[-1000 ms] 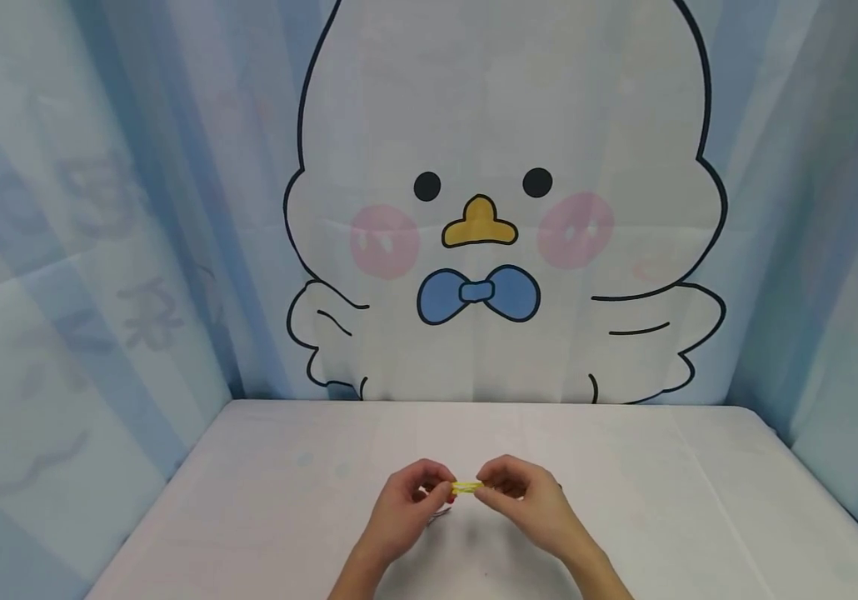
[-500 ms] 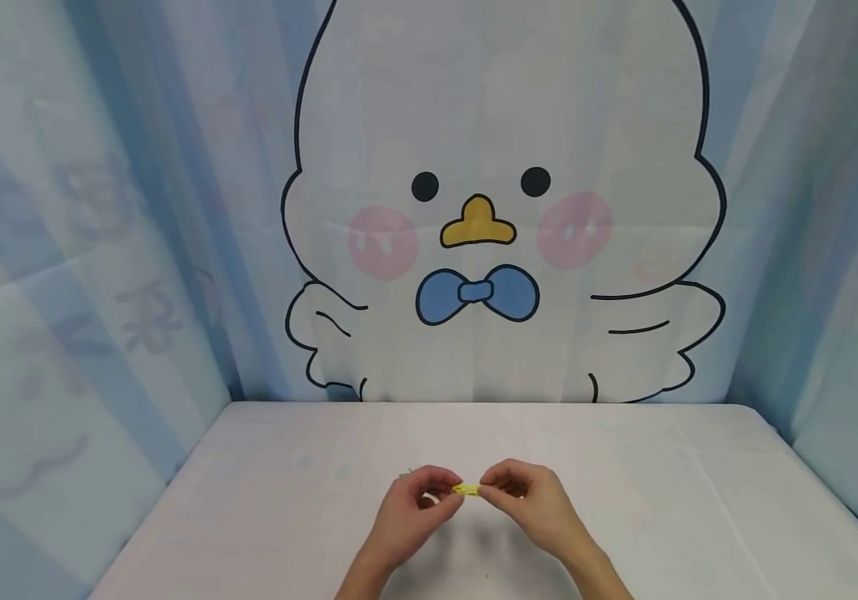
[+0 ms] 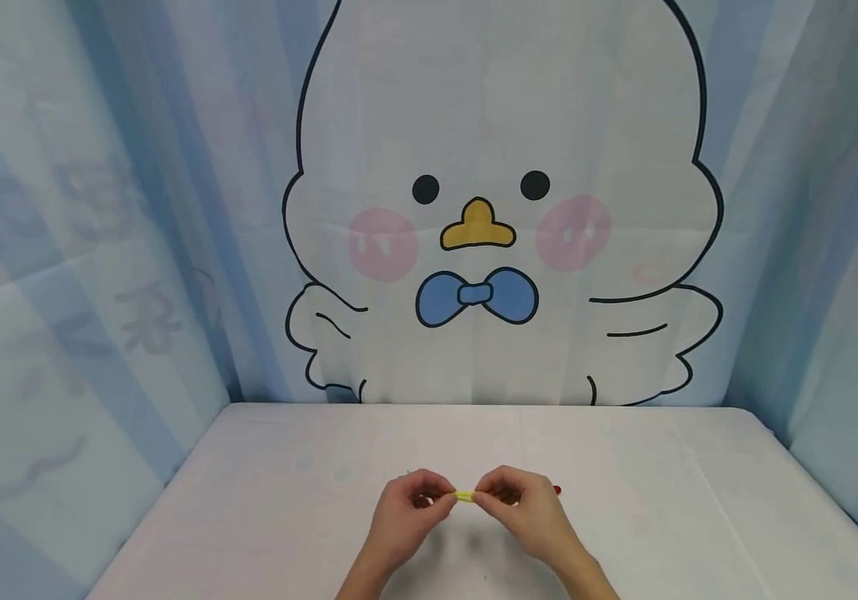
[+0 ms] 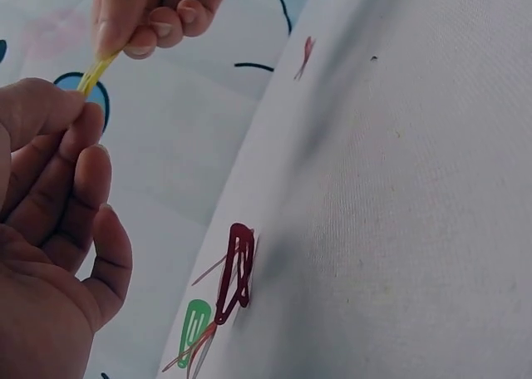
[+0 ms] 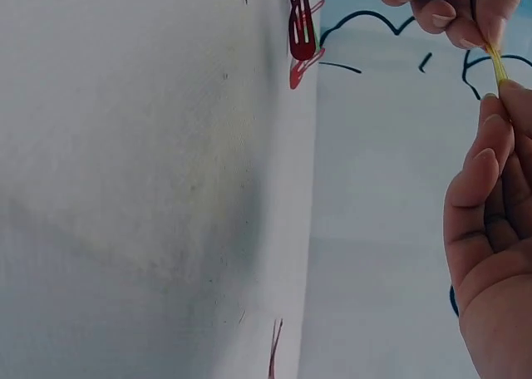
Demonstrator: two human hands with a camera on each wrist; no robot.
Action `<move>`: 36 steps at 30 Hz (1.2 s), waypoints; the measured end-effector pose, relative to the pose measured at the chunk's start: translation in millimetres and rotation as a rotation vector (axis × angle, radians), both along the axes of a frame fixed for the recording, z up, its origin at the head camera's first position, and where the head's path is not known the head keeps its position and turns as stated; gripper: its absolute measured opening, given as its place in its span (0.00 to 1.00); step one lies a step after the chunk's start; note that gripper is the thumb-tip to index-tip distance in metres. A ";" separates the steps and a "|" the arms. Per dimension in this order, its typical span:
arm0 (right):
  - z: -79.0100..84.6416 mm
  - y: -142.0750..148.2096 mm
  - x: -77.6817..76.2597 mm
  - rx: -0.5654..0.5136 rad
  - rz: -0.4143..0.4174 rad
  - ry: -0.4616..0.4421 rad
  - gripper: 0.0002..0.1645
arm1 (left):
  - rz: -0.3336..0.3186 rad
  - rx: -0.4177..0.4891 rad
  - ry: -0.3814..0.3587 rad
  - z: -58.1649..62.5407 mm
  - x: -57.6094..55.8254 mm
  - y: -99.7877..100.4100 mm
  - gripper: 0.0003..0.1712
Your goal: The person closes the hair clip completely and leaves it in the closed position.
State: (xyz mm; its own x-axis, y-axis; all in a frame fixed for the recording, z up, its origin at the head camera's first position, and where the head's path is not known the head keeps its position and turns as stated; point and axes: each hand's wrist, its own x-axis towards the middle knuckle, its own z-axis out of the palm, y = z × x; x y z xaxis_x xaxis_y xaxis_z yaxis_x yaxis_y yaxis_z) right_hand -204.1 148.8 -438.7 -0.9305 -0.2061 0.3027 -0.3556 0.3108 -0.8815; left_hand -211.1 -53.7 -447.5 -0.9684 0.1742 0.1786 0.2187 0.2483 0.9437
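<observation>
In the head view my left hand (image 3: 408,518) and right hand (image 3: 532,515) face each other above the white table. Between their thumbs and fingertips both pinch a thin yellow band (image 3: 464,497), one end each. It looks like narrow strands drawn straight; the fingertips cover its ends. Seen from the left wrist, the band (image 4: 89,78) slants between the two hands, well above the tabletop. The right wrist view shows the same yellow band (image 5: 498,66) held at both ends. The other fingers of each hand are bent inward.
On the table lie a dark red snap hair clip (image 4: 239,232), a green snap hair clip (image 4: 189,317) and thin reddish strands (image 4: 307,53). A small red tip (image 3: 557,490) shows beside my right hand. A cartoon-printed curtain (image 3: 504,358) hangs behind the table.
Both hands have come slightly lower and keep hold of the yellow band. Less of it shows between them than a second ago. A red tip now shows beyond the right hand.
</observation>
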 end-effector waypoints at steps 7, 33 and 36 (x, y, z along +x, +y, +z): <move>-4.4 -2.9 -0.4 0.052 -0.038 0.041 0.05 | 0.031 0.021 0.001 -1.2 0.3 1.8 0.03; -8.4 -5.9 -3.5 0.109 -0.094 0.057 0.05 | 0.163 0.043 -0.075 -5.2 3.4 15.7 0.04; -9.5 -5.7 -3.8 0.114 -0.075 0.095 0.07 | 0.164 0.055 -0.082 -6.0 2.7 14.7 0.04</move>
